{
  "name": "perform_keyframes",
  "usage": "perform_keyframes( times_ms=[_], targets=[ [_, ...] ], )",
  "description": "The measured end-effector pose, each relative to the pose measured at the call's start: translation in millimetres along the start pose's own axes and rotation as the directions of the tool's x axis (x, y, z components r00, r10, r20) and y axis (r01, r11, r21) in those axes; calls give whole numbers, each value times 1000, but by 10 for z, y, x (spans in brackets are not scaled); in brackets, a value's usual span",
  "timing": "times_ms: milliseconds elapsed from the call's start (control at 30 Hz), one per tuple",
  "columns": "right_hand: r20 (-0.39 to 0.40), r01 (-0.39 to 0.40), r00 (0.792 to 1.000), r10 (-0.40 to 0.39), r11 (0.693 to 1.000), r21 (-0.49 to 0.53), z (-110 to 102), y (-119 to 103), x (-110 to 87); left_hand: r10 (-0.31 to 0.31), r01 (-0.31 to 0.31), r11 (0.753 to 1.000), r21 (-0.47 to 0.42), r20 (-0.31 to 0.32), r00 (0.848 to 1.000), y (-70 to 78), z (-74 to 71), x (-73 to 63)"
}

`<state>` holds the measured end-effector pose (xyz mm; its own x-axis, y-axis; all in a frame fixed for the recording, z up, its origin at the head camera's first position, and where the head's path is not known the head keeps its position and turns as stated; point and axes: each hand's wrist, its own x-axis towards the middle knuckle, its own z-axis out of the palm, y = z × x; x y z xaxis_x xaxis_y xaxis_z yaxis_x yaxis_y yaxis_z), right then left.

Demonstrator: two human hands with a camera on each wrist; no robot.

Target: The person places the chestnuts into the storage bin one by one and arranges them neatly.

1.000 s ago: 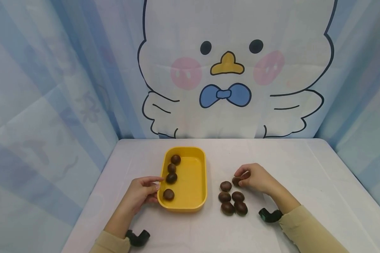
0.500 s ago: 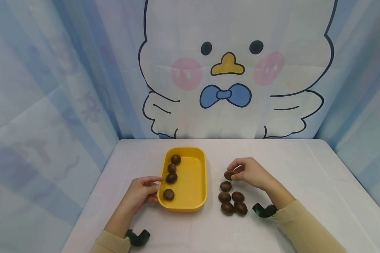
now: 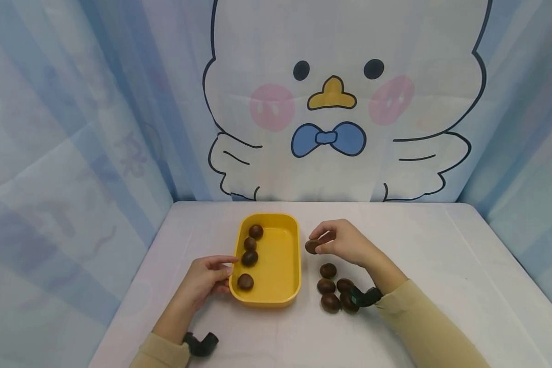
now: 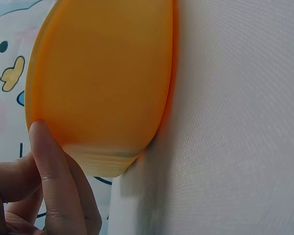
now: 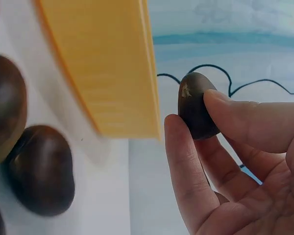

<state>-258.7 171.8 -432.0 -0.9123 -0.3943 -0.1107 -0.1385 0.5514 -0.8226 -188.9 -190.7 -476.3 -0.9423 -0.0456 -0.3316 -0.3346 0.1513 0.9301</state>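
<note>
My right hand pinches a brown chestnut between thumb and fingers, just off the right rim of a yellow tray. In the right wrist view the held chestnut shows a pale mark near its tip, and the tray's side wall is close by. My left hand holds the tray's left edge; in the left wrist view a fingertip lies against the outer wall near the rim. Several chestnuts line the tray's left side.
Several more chestnuts lie in a cluster on the white table, right of the tray. The right wrist's dark camera mount partly covers some of them. A curtain with a cartoon bird hangs behind the table.
My right hand has carried the chestnut leftward and away from the cluster, up to the tray's right side. The left hand and tray stay in place.
</note>
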Motion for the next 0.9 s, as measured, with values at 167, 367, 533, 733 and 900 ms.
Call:
perform_keyframes(
  times_ms=[167, 367, 533, 733, 900],
  targets=[
    [22, 38, 999, -38, 999, 32, 82, -126, 104, 4, -4, 1000, -1, -3, 1000, -5, -1, 14],
    [30, 37, 999, -37, 999, 28, 188, -272, 216, 3, -3, 1000, 0, 0, 1000, -4, 2, 12],
    [32, 38, 999, -39, 999, 28, 261, -371, 292, 4, -4, 1000, -2, 4, 1000, -1, 2, 9],
    [39, 43, 998, -44, 998, 44, 348, -457, 383, 1, -1, 1000, -2, 3, 1000, 0, -1, 3],
    [41, 49, 998, -51, 997, 58, 428, -507, 445, -2, 2, 1000, -3, 6, 1000, 3, -4, 0]
  ],
)
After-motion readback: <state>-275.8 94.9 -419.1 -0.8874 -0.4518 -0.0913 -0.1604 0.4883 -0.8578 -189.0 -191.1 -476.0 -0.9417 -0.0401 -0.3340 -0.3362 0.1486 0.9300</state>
